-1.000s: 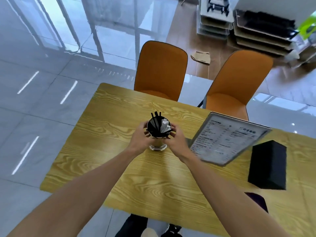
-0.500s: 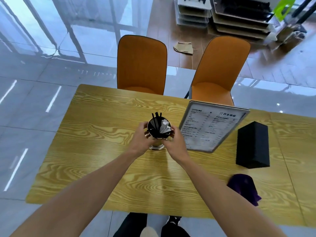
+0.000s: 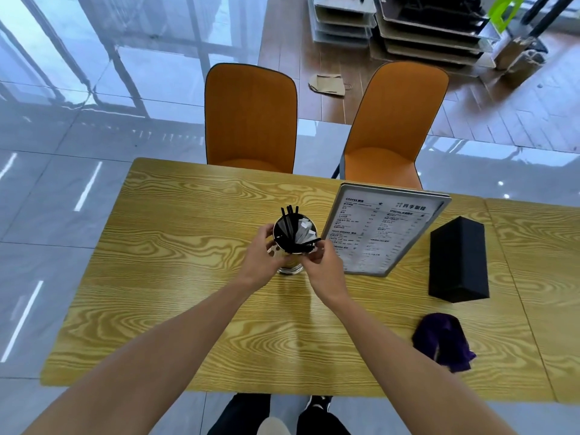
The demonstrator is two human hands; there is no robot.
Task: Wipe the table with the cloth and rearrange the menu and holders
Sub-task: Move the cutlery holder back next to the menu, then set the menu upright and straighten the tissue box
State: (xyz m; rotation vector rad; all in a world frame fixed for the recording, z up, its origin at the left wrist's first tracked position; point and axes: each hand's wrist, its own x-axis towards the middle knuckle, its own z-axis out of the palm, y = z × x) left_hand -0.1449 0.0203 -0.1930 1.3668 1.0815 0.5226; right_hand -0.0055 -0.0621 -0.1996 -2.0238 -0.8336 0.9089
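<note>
Glass straw holder [image 3: 290, 246] stands just left of the menu [image 3: 381, 229] on the worktop [image 3: 188, 246], gripped by left hand [image 3: 262, 260] and right hand [image 3: 323, 265]; keep it upright, set down squarely.

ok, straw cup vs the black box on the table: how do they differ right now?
The straw cup is a round, open-topped container holding black straws and white packets; the black box is a closed, matte rectangular block. The cup is gripped by the left hand and right hand; the box sits untouched. The cup is left of the menu, the box right of it. Both stand on the wooden table.
</note>
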